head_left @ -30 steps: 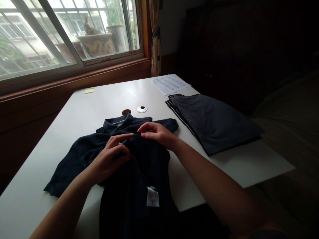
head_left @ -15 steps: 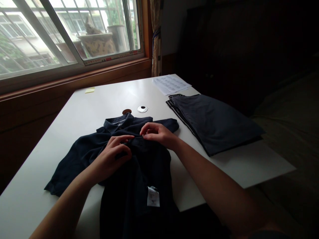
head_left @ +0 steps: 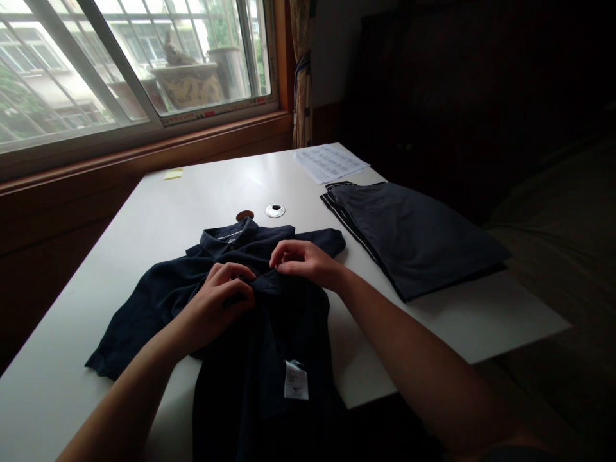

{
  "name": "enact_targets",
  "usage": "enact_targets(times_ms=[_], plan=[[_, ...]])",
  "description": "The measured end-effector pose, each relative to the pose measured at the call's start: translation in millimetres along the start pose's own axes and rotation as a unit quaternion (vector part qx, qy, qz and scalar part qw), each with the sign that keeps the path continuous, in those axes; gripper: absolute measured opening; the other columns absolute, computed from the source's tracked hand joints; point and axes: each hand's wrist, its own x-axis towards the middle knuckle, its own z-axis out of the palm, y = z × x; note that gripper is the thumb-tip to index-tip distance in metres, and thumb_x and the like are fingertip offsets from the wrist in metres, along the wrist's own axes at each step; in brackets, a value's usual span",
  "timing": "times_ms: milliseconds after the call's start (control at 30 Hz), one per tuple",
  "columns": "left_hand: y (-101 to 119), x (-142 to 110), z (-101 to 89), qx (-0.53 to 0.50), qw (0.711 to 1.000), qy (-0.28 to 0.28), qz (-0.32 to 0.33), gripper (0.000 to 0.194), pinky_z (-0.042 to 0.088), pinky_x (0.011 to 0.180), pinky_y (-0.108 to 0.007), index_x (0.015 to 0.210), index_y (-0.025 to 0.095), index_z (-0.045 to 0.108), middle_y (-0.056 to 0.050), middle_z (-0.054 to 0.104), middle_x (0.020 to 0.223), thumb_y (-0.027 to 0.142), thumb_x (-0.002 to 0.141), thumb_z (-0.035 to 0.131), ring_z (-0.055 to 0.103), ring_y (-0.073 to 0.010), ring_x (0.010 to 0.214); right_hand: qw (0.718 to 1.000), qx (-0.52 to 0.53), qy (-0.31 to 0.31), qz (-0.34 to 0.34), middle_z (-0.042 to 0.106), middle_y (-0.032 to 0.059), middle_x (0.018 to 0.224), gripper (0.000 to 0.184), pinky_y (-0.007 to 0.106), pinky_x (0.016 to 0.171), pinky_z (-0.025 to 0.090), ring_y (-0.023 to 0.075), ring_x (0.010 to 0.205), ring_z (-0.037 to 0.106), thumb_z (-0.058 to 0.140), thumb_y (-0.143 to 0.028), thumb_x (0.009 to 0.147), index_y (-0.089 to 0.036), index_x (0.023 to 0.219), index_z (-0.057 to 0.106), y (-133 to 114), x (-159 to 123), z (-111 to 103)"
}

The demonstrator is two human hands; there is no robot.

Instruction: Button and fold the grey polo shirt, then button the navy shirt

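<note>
A dark navy collared shirt (head_left: 149,295) lies spread on the white table, its collar pointing away from me and its lower part running over the near edge. Inside the shirt a white care label (head_left: 296,380) shows. My left hand (head_left: 224,295) rests on the left side of the chest with curled fingers closed on the cloth of the front. Just right of it, my right hand (head_left: 305,262) pinches the fabric at the front opening. A small raised fold of cloth stretches between both hands. Any button there is too dark to make out.
Folded dark grey trousers (head_left: 423,231) lie to the right above a black striped garment (head_left: 344,215). Printed sheets (head_left: 330,163) are at the far corner, a yellow note (head_left: 173,174) at the far left. Behind the collar are a silver ring (head_left: 275,210) and a brown disc (head_left: 245,215).
My left fingers have curled in from their stretched position. My right hand has dipped slightly toward me, and the cloth fold between the hands has shifted.
</note>
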Motion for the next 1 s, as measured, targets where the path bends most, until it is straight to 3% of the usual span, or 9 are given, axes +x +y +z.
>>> enact_targets(times_ms=[267, 633, 1000], plan=[[0.4, 0.4, 1.8, 0.019, 1.000, 0.017, 0.018, 0.006, 0.049, 0.092, -0.039, 0.090, 0.024, 0.068, -0.005, 0.056, 0.114, 0.023, 0.093, 0.062, 0.050, -0.0223, 0.106, 1.000, 0.006, -0.009, 0.010, 0.068, 0.0026, 0.090, 0.016, 0.029, 0.079, 0.045, 0.0153, 0.085, 0.060, 0.069, -0.031, 0.084, -0.017, 0.092, 0.071, 3.1, 2.7, 0.1], [-2.2, -2.1, 5.0, -0.009, 1.000, 0.021, 0.001, 0.006, 0.054, 0.088, -0.035, 0.092, 0.024, 0.069, -0.006, 0.051, 0.124, 0.021, 0.092, 0.064, 0.055, -0.0203, 0.104, 1.000, 0.009, 0.021, -0.017, 0.065, 0.0012, 0.086, 0.017, 0.027, 0.073, 0.044, 0.0138, 0.079, 0.058, 0.070, -0.030, 0.082, -0.017, 0.092, 0.070, -1.0, -1.4, 0.5], [0.7, -2.4, 4.8, -0.014, 0.999, 0.034, 0.011, 0.005, 0.056, 0.084, -0.031, 0.094, 0.023, 0.068, -0.005, 0.048, 0.113, 0.023, 0.093, 0.063, 0.057, -0.0165, 0.095, 0.998, -0.041, 0.024, -0.031, 0.066, 0.0025, 0.087, 0.016, 0.029, 0.074, 0.046, 0.0155, 0.080, 0.058, 0.068, -0.030, 0.083, -0.017, 0.092, 0.069, -1.0, -2.6, 0.7]])
